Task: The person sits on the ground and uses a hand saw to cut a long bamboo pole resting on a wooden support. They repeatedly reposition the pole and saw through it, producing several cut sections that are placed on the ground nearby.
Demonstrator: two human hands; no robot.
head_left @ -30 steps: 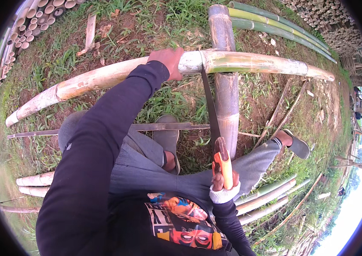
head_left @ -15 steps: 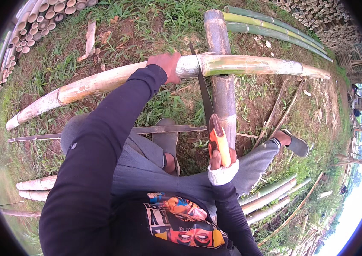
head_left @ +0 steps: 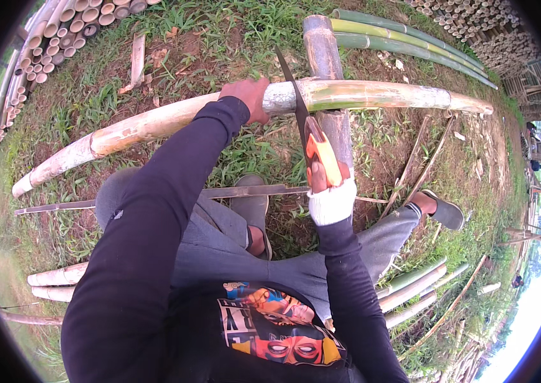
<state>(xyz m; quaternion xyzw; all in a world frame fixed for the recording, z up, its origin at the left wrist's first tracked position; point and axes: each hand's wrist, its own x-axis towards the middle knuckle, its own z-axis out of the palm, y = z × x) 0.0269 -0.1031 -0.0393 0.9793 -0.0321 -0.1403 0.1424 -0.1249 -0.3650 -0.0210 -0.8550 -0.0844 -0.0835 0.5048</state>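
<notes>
A long, pale bamboo pole (head_left: 379, 95) lies crosswise in front of me, resting over a thick, darker bamboo log (head_left: 325, 51). My left hand (head_left: 247, 97) is closed around the pole, left of the log. In my right hand (head_left: 330, 179) is the orange handle of a handsaw (head_left: 301, 110). Its dark blade crosses the pole just right of my left hand, at the edge of a whitish band, with the tip sticking out beyond the far side. How deep the blade sits in the bamboo I cannot tell.
Cut bamboo is stacked at the far left (head_left: 66, 29) and far right. Green bamboo poles (head_left: 404, 46) lie beyond the log. A thin bamboo strip (head_left: 245, 192) passes by my feet. More poles (head_left: 411, 293) lie at my right, and split pieces (head_left: 420, 159) rest on the grass.
My right hand has pushed the saw forward, away from me, so the handle is now close to the pole and more blade shows past it. My left hand keeps its grip.
</notes>
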